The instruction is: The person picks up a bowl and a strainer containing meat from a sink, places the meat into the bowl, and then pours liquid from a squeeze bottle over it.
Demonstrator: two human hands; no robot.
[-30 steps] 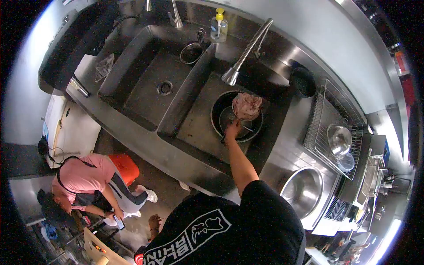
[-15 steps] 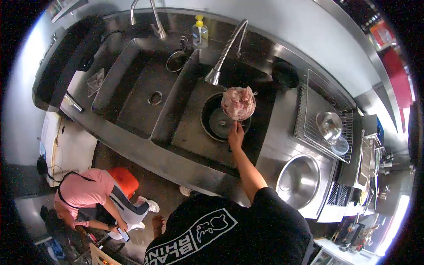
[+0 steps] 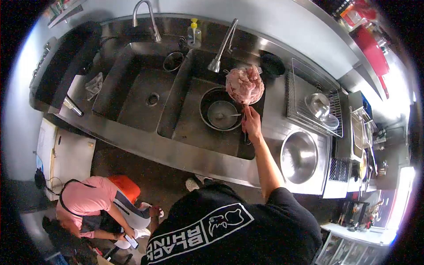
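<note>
My right hand [image 3: 252, 123] is closed around the handle of a strainer [image 3: 246, 104] heaped with raw pink meat [image 3: 245, 84]. The strainer is held over the right-hand sink, its bowl mostly hidden by the meat. Just left of it, a dark round pot [image 3: 204, 115] stands in the sink, with a smaller round vessel or liquid surface inside that I cannot make out clearly. My left hand [image 3: 154, 211] hangs low beside my black shirt, apart from the sink; its fingers are too small and dark to read.
A spring faucet [image 3: 215, 65] hangs behind the pot. The left sink [image 3: 141, 92] adjoins. To the right are a dish rack [image 3: 304, 106] with bowls and a round steel basin [image 3: 299, 157]. A person in pink [image 3: 90, 196] sits low at left, holding a phone [image 3: 131, 241].
My right hand has shifted the strainer of meat toward the right and back, uncovering more of the pot. The view has tilted slightly.
</note>
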